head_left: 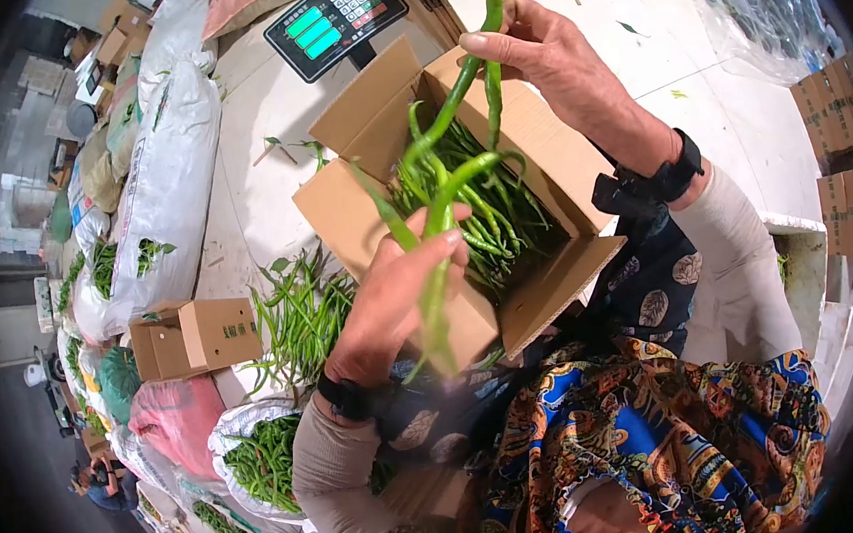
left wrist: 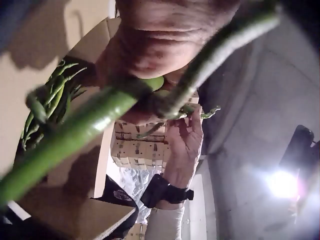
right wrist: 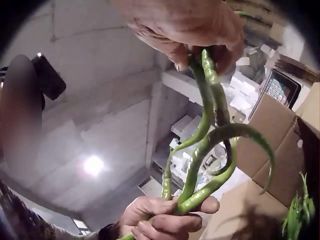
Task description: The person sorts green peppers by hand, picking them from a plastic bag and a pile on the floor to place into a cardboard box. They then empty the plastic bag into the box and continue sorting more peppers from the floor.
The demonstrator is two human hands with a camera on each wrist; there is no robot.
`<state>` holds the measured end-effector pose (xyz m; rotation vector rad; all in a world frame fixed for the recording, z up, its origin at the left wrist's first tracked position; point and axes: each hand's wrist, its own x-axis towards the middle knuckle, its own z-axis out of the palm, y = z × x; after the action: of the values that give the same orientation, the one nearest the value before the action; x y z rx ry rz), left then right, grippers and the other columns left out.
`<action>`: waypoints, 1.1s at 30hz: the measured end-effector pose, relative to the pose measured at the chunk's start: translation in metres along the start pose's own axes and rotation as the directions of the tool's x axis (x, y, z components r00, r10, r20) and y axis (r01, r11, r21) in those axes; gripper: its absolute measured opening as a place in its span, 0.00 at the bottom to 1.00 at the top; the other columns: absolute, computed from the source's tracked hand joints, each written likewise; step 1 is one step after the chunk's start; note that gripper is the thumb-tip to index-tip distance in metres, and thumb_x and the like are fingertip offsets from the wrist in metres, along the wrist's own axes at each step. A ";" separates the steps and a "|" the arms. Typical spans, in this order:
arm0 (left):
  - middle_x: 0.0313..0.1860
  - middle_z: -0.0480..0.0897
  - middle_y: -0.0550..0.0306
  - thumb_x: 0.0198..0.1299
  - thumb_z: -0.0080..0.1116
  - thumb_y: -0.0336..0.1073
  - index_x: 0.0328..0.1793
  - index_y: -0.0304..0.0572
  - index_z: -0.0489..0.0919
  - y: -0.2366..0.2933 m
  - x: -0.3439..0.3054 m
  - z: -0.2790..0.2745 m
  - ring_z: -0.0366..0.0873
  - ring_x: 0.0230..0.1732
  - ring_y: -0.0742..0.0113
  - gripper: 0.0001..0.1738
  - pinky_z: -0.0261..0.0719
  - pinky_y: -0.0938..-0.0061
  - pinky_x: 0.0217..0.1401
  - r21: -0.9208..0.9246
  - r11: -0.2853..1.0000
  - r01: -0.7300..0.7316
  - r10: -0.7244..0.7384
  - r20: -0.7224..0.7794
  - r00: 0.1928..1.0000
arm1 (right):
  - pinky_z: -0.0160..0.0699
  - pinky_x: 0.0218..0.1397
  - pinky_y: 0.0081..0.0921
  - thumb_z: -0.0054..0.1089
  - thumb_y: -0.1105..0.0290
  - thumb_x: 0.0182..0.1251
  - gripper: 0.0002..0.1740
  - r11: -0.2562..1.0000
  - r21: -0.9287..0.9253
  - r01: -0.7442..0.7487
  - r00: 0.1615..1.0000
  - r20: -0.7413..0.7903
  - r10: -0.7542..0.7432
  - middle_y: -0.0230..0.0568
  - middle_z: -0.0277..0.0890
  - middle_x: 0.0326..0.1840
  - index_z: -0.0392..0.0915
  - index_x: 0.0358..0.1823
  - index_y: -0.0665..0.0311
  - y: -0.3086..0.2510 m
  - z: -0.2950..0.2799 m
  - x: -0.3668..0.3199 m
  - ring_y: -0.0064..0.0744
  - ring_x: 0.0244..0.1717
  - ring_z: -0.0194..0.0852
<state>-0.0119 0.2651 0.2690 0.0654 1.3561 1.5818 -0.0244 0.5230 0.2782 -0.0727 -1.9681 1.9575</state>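
White packing table (head_left: 264,109) in a produce shed, w/ sacks (head_left: 165,187) stacked along its far-left edge & a weighing scale (head_left: 332,18) at the back, beyond both hands. Right under the hands sits an open cardboard box (head_left: 549,167), flaps out, part-filled w/ packed peppers (head_left: 508,215) lying lengthwise.

On my feed, a few long green peppers (head_left: 450,114) are stretched between the two hands, above the box. The left hand (head_left: 389,299) is closed round their lower ends, fingers wrapped over, and one pepper hangs down below the fist. The right hand (head_left: 550,56) is higher & further out, pinching the upper ends btw thumb & fingertips, w/ one curled tip poking past the fingers. Wrist cams agree: both hands are gripping, neither is slack.

Left of the left hand there's a loose pile of peppers (head_left: 300,316) on the table, then a small box (head_left: 206,334). Below that is an open sack (head_left: 261,460) w/ more green ones.

My read on doing this bit well: the bunch is curly & uneven, so I'd keep the pull gentle, enough to line them up but not enough to snap one. Get the ends level first. I'd also lay the bunch the same way as those in the box, or it will prob. ride up. The one dangling below the left fist looks likeliest to slip, so I'd gather it in w/ the rest.
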 end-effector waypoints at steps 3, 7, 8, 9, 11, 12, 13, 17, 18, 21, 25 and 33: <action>0.31 0.73 0.61 0.65 0.54 0.34 0.63 0.36 0.70 -0.008 0.006 -0.001 0.67 0.24 0.77 0.21 0.64 0.82 0.25 -0.142 0.989 -0.037 0.033 -0.034 0.999 | 0.71 0.38 0.18 0.69 0.59 0.60 0.17 0.972 -0.134 0.195 0.980 -0.007 -0.198 0.31 0.73 0.30 0.73 0.35 0.65 -0.002 0.006 -0.003 0.19 0.34 0.70; 0.31 0.77 0.61 0.65 0.55 0.38 0.67 0.39 0.69 -0.017 0.004 0.012 0.71 0.26 0.76 0.25 0.71 0.80 0.28 0.200 0.979 -0.034 0.047 -0.062 0.997 | 0.79 0.44 0.24 0.65 0.63 0.64 0.15 0.956 -0.236 0.174 0.973 -0.106 -0.203 0.36 0.77 0.38 0.74 0.43 0.66 -0.001 -0.006 0.012 0.24 0.39 0.78; 0.31 0.79 0.63 0.66 0.54 0.40 0.69 0.42 0.68 -0.023 0.001 0.021 0.73 0.27 0.77 0.26 0.73 0.81 0.31 0.508 0.860 0.036 0.002 -0.074 0.997 | 0.79 0.44 0.24 0.65 0.63 0.64 0.15 0.956 -0.236 0.172 0.974 -0.103 -0.201 0.36 0.77 0.38 0.74 0.43 0.66 0.004 -0.006 0.015 0.24 0.39 0.78; 0.31 0.82 0.61 0.65 0.57 0.39 0.73 0.41 0.63 -0.027 0.002 0.028 0.74 0.25 0.77 0.32 0.75 0.80 0.29 0.498 0.867 0.017 -0.034 0.026 0.999 | 0.79 0.40 0.24 0.64 0.63 0.65 0.15 0.943 -0.288 0.164 0.978 -0.079 -0.194 0.36 0.76 0.37 0.73 0.43 0.66 0.008 -0.004 0.016 0.23 0.38 0.78; 0.30 0.82 0.60 0.65 0.57 0.39 0.74 0.40 0.62 -0.022 -0.005 0.036 0.74 0.25 0.76 0.33 0.75 0.79 0.30 0.538 0.843 0.012 -0.035 0.032 0.999 | 0.74 0.28 0.27 0.64 0.58 0.61 0.17 0.886 -0.400 0.234 0.959 -0.056 -0.278 0.37 0.74 0.23 0.74 0.40 0.65 0.019 0.001 0.014 0.26 0.23 0.71; 0.30 0.82 0.59 0.64 0.58 0.39 0.75 0.40 0.60 -0.016 -0.008 0.042 0.75 0.25 0.76 0.34 0.76 0.78 0.30 0.572 0.820 0.009 -0.030 0.027 0.999 | 0.71 0.27 0.28 0.62 0.59 0.63 0.17 0.803 -0.550 0.227 0.958 -0.021 -0.286 0.38 0.72 0.20 0.72 0.40 0.66 0.018 0.000 0.010 0.25 0.23 0.70; 0.29 0.83 0.54 0.64 0.58 0.39 0.72 0.40 0.64 -0.027 -0.005 0.031 0.77 0.26 0.73 0.31 0.77 0.74 0.32 0.478 0.878 -0.029 -0.002 0.065 0.998 | 0.69 0.26 0.28 0.62 0.59 0.64 0.17 0.786 -0.561 0.257 0.946 -0.022 -0.325 0.39 0.72 0.20 0.72 0.40 0.66 0.020 -0.003 0.011 0.25 0.22 0.69; 0.29 0.81 0.46 0.63 0.57 0.37 0.62 0.40 0.71 -0.004 -0.020 0.015 0.79 0.28 0.66 0.22 0.78 0.68 0.33 0.781 0.612 -0.125 0.079 0.098 0.992 | 0.75 0.31 0.29 0.60 0.59 0.66 0.18 0.822 -0.529 0.211 0.948 -0.094 -0.304 0.41 0.74 0.23 0.70 0.48 0.64 0.031 -0.028 0.024 0.27 0.25 0.75; 0.29 0.81 0.46 0.63 0.57 0.37 0.62 0.40 0.71 -0.003 -0.023 0.006 0.79 0.28 0.66 0.22 0.78 0.68 0.33 0.780 0.611 -0.136 0.082 0.109 0.991 | 0.75 0.31 0.29 0.60 0.59 0.66 0.18 0.816 -0.538 0.211 0.946 -0.097 -0.308 0.41 0.74 0.23 0.70 0.48 0.64 0.026 -0.029 0.022 0.27 0.25 0.75; 0.27 0.80 0.51 0.64 0.55 0.36 0.60 0.38 0.72 0.003 -0.030 -0.017 0.77 0.26 0.69 0.20 0.77 0.71 0.30 0.720 0.668 -0.189 0.243 0.029 0.970 | 0.84 0.48 0.41 0.58 0.62 0.68 0.32 0.872 -0.437 0.221 0.974 0.050 -0.223 0.51 0.79 0.39 0.55 0.69 0.58 0.011 -0.022 0.011 0.41 0.39 0.85; 0.26 0.74 0.60 0.65 0.51 0.35 0.60 0.35 0.70 0.022 -0.042 -0.010 0.69 0.24 0.76 0.19 0.68 0.81 0.25 0.290 0.906 -0.307 0.384 -0.267 0.884 | 0.75 0.53 0.35 0.62 0.68 0.63 0.39 0.922 -0.374 0.099 0.991 0.121 -0.057 0.48 0.79 0.41 0.52 0.73 0.62 0.021 -0.002 -0.003 0.34 0.44 0.79; 0.29 0.71 0.61 0.69 0.47 0.35 0.60 0.34 0.69 0.023 -0.046 -0.016 0.66 0.25 0.77 0.18 0.65 0.83 0.29 0.053 0.855 -0.516 0.504 -0.318 0.803 | 0.70 0.46 0.23 0.62 0.72 0.62 0.23 0.791 -0.222 -0.570 0.694 0.384 0.609 0.41 0.76 0.40 0.69 0.57 0.72 0.076 0.031 -0.024 0.26 0.41 0.72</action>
<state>-0.0139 0.2252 0.3047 0.1699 1.6554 2.1450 -0.0269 0.4894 0.1996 -0.3643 -2.5677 2.4532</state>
